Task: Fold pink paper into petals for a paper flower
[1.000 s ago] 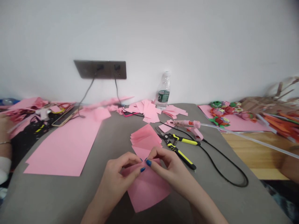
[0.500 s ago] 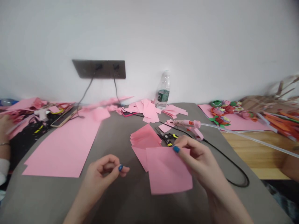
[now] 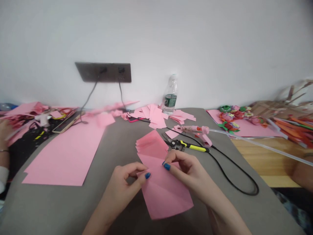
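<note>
A pink square of paper (image 3: 167, 195) with faint creases hangs tilted between my two hands. My left hand (image 3: 127, 184) pinches its upper left corner between thumb and fingers. Along the top edge, my right hand (image 3: 182, 168) grips the sheet the same way. Just beyond it lies a fanned stack of pink paper pieces (image 3: 153, 143), partly covered by the held square. Pliers (image 3: 193, 147) with black and yellow handles rest beside my right hand. Behind them is a pink hot glue gun (image 3: 195, 130) with a clear glue stick in its back and a small red light on.
Large pink sheets (image 3: 66, 153) and a phone (image 3: 65, 124) lie at left, near another person's arm (image 3: 3, 143). A water bottle (image 3: 170, 98) stands by the wall among pink strips (image 3: 156, 114). Paper flowers (image 3: 232, 117) sit at right. The glue gun's black cord (image 3: 234, 186) loops across the table.
My left hand has moved right and taken hold of the paper's corner. My right hand has shifted left with the square, which is now turned and lower, uncovering the pliers' handle.
</note>
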A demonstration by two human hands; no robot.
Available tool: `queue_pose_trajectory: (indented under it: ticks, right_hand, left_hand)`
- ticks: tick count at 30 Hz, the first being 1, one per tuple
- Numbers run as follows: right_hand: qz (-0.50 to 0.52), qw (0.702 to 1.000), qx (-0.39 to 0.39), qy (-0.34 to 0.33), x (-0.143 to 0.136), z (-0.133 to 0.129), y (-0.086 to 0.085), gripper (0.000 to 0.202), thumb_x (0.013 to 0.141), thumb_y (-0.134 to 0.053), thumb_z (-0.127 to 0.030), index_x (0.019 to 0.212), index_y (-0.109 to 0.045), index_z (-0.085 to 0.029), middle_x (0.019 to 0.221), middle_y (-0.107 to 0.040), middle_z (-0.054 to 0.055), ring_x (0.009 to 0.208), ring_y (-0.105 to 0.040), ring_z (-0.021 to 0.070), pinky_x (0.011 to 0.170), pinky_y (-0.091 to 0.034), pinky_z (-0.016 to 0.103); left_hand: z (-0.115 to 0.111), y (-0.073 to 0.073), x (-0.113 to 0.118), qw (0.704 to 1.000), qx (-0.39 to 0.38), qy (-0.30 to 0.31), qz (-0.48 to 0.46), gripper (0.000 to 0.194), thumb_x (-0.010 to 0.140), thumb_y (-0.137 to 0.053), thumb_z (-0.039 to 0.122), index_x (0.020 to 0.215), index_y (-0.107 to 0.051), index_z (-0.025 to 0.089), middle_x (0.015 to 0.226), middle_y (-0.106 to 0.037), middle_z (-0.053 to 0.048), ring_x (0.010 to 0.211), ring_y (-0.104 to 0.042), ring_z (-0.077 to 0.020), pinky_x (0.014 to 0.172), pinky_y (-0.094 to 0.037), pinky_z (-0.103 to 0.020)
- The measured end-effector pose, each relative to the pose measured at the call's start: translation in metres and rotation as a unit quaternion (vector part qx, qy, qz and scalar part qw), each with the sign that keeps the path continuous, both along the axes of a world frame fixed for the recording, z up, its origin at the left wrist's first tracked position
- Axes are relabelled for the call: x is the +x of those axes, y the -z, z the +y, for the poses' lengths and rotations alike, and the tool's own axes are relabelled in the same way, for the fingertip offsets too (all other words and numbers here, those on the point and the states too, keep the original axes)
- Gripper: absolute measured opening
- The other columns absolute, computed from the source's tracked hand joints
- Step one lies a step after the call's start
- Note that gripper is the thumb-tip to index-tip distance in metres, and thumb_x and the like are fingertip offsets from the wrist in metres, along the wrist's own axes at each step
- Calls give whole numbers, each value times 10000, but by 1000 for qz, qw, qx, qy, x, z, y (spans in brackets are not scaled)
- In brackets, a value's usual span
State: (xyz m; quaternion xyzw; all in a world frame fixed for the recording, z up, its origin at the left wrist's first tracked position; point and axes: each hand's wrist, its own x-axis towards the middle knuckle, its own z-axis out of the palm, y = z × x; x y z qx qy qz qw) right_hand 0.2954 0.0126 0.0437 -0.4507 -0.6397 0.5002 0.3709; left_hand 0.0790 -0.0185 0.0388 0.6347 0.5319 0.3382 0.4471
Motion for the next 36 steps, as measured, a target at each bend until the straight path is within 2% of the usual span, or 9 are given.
queue_pose_trajectory:
  ticks: [2, 5, 9, 14, 17, 21, 24, 29, 36]
  right_hand:
    - [-7, 1000, 2, 6, -1, 0, 1, 88, 845, -606, -247, 774, -643, -209, 820, -680, 30, 822, -627, 203, 718, -450, 293]
    - [-18, 1000, 18, 3, -4, -1, 3, 84, 824, -610, -216, 843, -692, -215, 858, -722, 36, 850, -659, 206, 750, -480, 297]
    - [-44, 997, 59, -21, -16, -2, 5, 106, 803, -598, -184, 768, -694, -213, 754, -726, 24, 745, -662, 189, 726, -478, 304]
    - [-97, 993, 71, -12, -25, -4, 3, 112, 744, -571, -157, 711, -661, -215, 715, -704, 13, 710, -638, 187, 696, -448, 311]
    - [-112, 992, 57, 7, -16, 0, 4, 90, 704, -556, -165, 676, -622, -218, 680, -673, 5, 676, -616, 184, 650, -438, 296]
    - [-152, 982, 60, 90, 9, 10, 11, 68, 697, -561, -189, 704, -623, -216, 672, -633, -2, 665, -586, 183, 652, -430, 298]
    - [-129, 983, 43, 126, 17, 14, 12, 59, 731, -594, -255, 746, -629, -210, 680, -606, -1, 663, -570, 183, 634, -431, 293]
    - [-40, 995, -10, 87, -1, 6, 3, 280, 850, -573, -461, 740, -605, -206, 696, -589, 11, 665, -545, 180, 594, -413, 285]
    - [46, 991, -47, 114, -17, 3, 11, 321, 763, -743, -426, 684, -524, -206, 658, -553, -15, 600, -469, 132, 551, -341, 257]
  left_hand:
    - [1, 1, 2, 1000, -2, 3, 13, 316, 918, -581, 401, 799, -767, 174, 687, -729, -25, 638, -633, -169, 578, -437, -228]
    - [2, 4, 1, 1000, -19, 0, 8, 320, 910, -598, 421, 824, -792, 181, 707, -754, -25, 657, -643, -177, 575, -433, -226]
    - [1, 7, 1, 999, -35, 8, 1, 278, 899, -620, 403, 893, -825, 214, 800, -805, -21, 736, -691, -202, 629, -476, -233]
    - [-1, 5, 1, 999, -11, 17, 31, 270, 914, -607, 368, 913, -841, 234, 775, -800, -11, 705, -688, -194, 613, -477, -235]
    - [-2, 3, -7, 1000, -10, 11, 23, 265, 919, -612, 367, 950, -847, 251, 805, -809, -9, 736, -712, -195, 643, -509, -226]
    - [-5, 3, -23, 998, -42, -35, 2, 273, 903, -641, 408, 980, -848, 247, 868, -827, -29, 798, -747, -221, 665, -554, -224]
    - [-7, 7, -29, 994, -50, -86, -40, 286, 903, -648, 428, 1039, -834, 259, 983, -829, -39, 914, -760, -248, 755, -587, -248]
    - [-6, 12, -23, 991, -38, -121, -54, 313, 881, -669, 464, 1045, -831, 253, 1030, -822, -55, 977, -755, -275, 810, -599, -289]
    - [-6, 11, -19, 992, -22, -120, -22, 351, 895, -626, 479, 971, -846, 216, 890, -821, -53, 857, -732, -270, 703, -572, -287]
